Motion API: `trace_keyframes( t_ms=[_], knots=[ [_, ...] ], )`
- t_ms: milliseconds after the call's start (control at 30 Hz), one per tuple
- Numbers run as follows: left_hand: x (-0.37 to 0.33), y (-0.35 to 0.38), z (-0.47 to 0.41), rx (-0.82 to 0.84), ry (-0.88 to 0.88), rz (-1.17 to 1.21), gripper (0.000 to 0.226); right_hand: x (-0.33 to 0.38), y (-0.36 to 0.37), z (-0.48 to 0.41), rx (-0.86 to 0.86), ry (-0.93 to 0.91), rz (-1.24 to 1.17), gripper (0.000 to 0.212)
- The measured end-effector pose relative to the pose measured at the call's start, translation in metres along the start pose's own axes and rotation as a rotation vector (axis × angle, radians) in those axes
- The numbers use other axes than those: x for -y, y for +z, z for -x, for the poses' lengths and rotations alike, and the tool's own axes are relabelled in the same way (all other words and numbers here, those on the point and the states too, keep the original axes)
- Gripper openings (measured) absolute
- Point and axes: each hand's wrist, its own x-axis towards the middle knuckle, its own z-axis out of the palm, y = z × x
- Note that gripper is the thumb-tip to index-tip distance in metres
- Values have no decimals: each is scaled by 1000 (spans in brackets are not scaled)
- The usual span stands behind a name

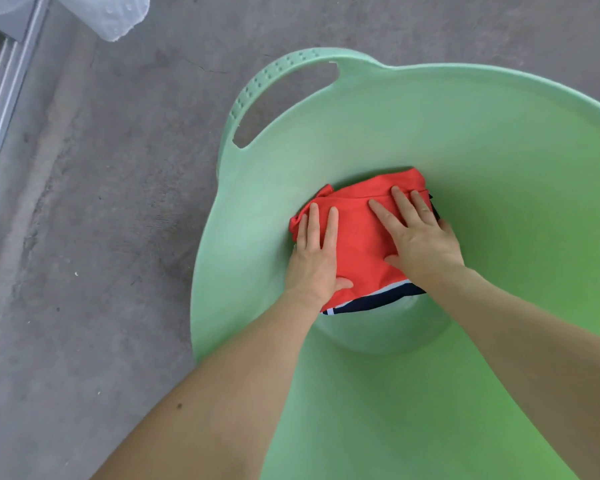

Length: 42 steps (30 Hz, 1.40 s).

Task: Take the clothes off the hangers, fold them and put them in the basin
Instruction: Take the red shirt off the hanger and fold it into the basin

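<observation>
Pressing the folded red garment [357, 237] flat looks to me like the step in hand. It lies at the bottom of the green basin [499, 161], with its navy-and-white trim [378, 297] along the near edge. My left hand [314, 252] rests on its left part, fingers [314, 220] straight and close together. My right hand [421, 239] covers the right part, fingers a little spread and flat on the cloth. Neither hand is gripping anything; both are pushing down with open palms.

To do this well, I would press evenly and smooth from the middle outward so the fold does not spring open. The far left corner [326, 194] looks rucked, so I judge it needs a stroke of the left fingertips before I let go. I would then lift both hands straight up rather than drag them, since sliding could pull the top layer off the stack. Keeping the bundle centred should leave room for more pieces on top.

Further out, the basin's perforated handle [274, 84] points away from me. The basin stands on a grey concrete floor [84, 254]. A pale cloth [94, 12] hangs into the upper left corner beside a metal rail [0, 98]. No hanger is in view.
</observation>
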Motion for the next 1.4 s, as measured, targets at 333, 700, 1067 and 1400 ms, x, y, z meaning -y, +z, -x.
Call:
trace_keyframes(
  t_ms=[333,700,1067,1400],
  knots=[
    [-4,26,-21,72,-52,-81,151,-7,23,-13,47,96,-3,119],
    [-4,-53,24,173,-58,-231,122,-20,-29,54,21,121,-382,72],
    [-33,-228,127,98,27,-176,48,21,-169,169,43,130,-575,40],
    [-40,-409,229,92,36,0,33,81,-343,271,-144,-16,-570,34]
  ],
)
